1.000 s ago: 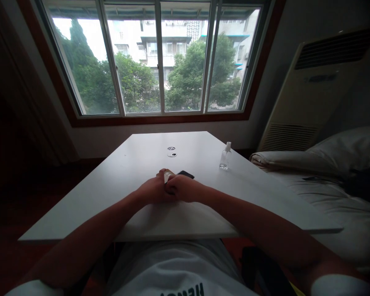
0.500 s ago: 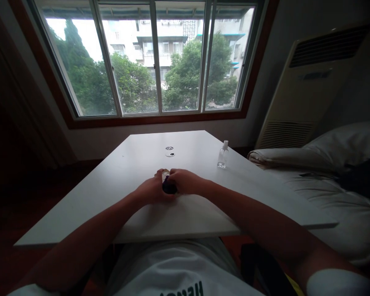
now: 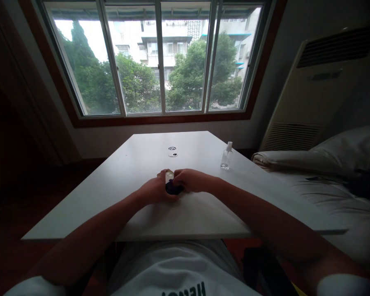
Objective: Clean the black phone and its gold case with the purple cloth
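Note:
Near the middle of the white table [image 3: 135,168], my left hand [image 3: 154,190] curls around a small pale-and-dark object. Its pale, shiny part [image 3: 169,176] shows at the far side, and a dark, cloth-like part [image 3: 173,188] lies nearer me. I cannot make out its kind. From the right, my right hand [image 3: 189,181] is closed, its bent fingers pressed to the object. Those fingers hide whatever they pinch. To the right stands a clear bottle [image 3: 226,159] with a white cap, upright, with a little clear liquid low inside.
Two flat round pieces [image 3: 172,155] lie beyond my hands, one behind the other. A wide window [image 3: 160,120] spans the wall past the table. At the right are a standing air conditioner [image 3: 291,135] and a pale padded seat or bed [image 3: 283,172].
The whole view has shifted slightly to the right. Both hands keep the same hold, with a little more of the pale part showing between them.

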The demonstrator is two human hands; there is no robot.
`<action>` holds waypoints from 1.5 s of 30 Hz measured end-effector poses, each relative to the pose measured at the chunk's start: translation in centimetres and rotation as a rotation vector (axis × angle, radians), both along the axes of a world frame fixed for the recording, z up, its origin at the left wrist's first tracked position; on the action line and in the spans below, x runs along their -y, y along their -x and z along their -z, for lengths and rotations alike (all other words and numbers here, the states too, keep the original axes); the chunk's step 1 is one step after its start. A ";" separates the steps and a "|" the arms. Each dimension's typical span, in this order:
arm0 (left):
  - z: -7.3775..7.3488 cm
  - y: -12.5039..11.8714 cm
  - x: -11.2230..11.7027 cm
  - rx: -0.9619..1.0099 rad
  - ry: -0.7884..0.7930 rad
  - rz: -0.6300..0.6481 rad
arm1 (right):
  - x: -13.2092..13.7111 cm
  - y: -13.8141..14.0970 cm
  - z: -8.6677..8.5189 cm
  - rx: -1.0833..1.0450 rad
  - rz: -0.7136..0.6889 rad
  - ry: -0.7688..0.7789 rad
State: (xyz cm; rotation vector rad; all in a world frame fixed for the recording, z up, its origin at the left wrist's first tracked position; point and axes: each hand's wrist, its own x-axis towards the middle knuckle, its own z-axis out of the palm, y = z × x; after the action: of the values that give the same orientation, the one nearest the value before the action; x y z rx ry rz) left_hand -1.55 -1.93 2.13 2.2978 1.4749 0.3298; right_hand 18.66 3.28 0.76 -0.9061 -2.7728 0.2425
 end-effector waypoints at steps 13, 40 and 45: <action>1.9 0.2 -1.3 0.012 -0.042 -0.027 | 0.5 1.4 1.2 -0.220 0.021 -0.033; 3.1 0.4 -2.2 -0.007 -0.068 -0.091 | -0.5 2.1 2.6 -0.136 0.478 -0.074; 3.1 0.5 -2.2 0.000 -0.039 -0.074 | 0.0 2.6 2.6 -0.162 0.323 0.068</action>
State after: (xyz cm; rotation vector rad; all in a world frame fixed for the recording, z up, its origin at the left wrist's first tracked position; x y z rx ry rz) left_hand -2.06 0.29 -0.96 2.2773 1.5696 0.3829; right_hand 16.04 3.30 -1.79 -1.2718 -2.4393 0.3390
